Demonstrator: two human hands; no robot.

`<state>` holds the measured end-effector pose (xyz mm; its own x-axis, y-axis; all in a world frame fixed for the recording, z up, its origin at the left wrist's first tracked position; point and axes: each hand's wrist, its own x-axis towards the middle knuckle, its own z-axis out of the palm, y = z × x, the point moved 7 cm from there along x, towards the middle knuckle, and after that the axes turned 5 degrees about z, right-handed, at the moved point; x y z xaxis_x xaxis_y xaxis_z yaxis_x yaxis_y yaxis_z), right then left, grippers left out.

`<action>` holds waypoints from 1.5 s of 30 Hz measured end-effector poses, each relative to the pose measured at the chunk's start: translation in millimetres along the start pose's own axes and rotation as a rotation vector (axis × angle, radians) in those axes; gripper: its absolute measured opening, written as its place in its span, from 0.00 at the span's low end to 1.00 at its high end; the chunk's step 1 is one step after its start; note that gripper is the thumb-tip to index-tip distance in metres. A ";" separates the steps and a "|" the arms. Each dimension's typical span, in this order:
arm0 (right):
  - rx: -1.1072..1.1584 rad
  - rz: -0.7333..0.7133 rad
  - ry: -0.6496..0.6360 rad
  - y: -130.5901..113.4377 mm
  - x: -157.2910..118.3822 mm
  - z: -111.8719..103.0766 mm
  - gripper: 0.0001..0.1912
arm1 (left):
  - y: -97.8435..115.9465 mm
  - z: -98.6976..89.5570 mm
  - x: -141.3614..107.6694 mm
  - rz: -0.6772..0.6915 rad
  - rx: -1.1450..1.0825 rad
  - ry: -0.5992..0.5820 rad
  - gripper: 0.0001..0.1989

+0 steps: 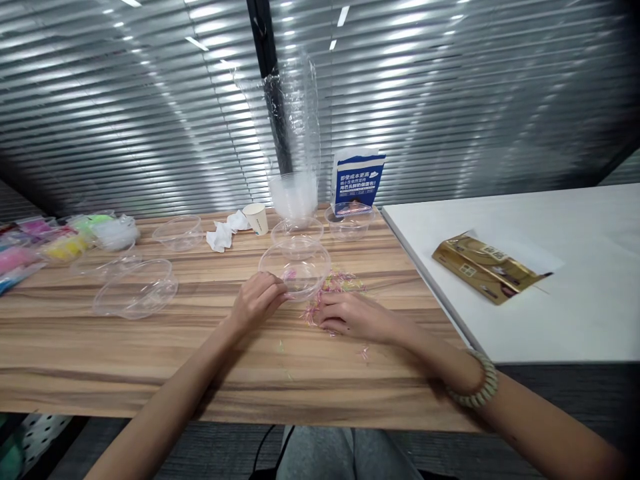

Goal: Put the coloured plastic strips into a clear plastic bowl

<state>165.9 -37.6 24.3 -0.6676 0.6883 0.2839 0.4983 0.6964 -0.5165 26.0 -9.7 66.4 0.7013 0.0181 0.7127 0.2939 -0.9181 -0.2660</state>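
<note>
A clear plastic bowl [296,265] is tilted on the wooden table [150,360]. My left hand [257,300] grips its near rim, fingers pinched. My right hand [350,316] rests flat on the table just right of the bowl, fingers curled over a scatter of thin pink and yellow shreds [334,285]. A few pink shreds lie inside the bowl. A beaded bracelet [477,387] sits on my right wrist.
More clear bowls [136,288] and lids lie left and behind, with a tall sleeve of stacked bowls [295,133], a paper cup [257,218], crumpled tissue [223,232], bags of coloured shreds [65,240], a blue packet [357,181]. A gold packet [485,267] lies on the white table.
</note>
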 end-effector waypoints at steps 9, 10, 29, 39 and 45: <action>-0.010 -0.005 -0.005 -1.2 0.3 -0.7 0.08 | 0.7 -0.4 1.7 -0.005 -0.014 0.004 0.04; -0.006 -0.006 -0.006 -1.5 0.5 -0.8 0.08 | 0.9 -0.7 1.8 -0.006 -0.010 0.004 0.04; -0.018 -0.014 -0.014 -2.1 0.5 -1.2 0.08 | 0.3 0.1 1.3 -0.007 -0.042 0.007 0.03; -0.012 -0.014 0.005 -0.8 -0.6 -1.6 0.09 | -0.3 0.6 0.2 -0.018 -0.021 -0.005 0.04; -0.016 -0.005 -0.004 -3.2 0.3 -3.4 0.10 | -1.4 2.0 -1.9 -0.011 -0.007 -0.008 0.04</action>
<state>166.0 -38.9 28.8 -0.6725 0.6839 0.2830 0.5034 0.7029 -0.5024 25.6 -7.7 64.1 0.7032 0.0309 0.7103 0.2968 -0.9206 -0.2538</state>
